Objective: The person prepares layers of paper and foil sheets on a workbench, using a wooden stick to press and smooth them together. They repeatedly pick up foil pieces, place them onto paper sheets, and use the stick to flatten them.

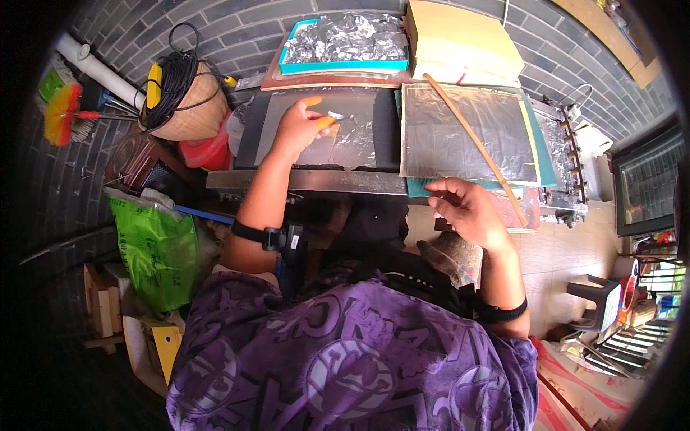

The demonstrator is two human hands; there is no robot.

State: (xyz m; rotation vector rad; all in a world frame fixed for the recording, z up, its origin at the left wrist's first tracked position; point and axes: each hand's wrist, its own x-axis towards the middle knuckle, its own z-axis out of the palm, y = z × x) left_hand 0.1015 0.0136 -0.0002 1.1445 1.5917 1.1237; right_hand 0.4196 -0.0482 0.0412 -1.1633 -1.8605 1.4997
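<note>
My left hand point(295, 129) is over a grey metallic foil sheet point(302, 148) on a dark board point(387, 140). Orange finger cots cover its thumb and index finger, which are spread apart. Close to the thumb tip lies a crumpled silver scrap point(335, 115); I see no firm grip on it. The sheet's right part is wrinkled, with a brownish patch point(331, 132) beside the thumb. My right hand point(469, 210) hovers near the front edge of the neighbouring foil-covered stack point(463, 134), its fingers loosely bent, apart and holding nothing. Across that stack slants a thin wooden strip point(474, 140).
Behind the boards stand a blue-rimmed tray point(345, 67) of crumpled foil and a thick yellowish paper stack point(463, 43). A metal bar point(307, 182) runs along the front edge. At left are a cable-topped basket point(188, 108) and a green bag point(156, 253); at right, a stool point(595, 301).
</note>
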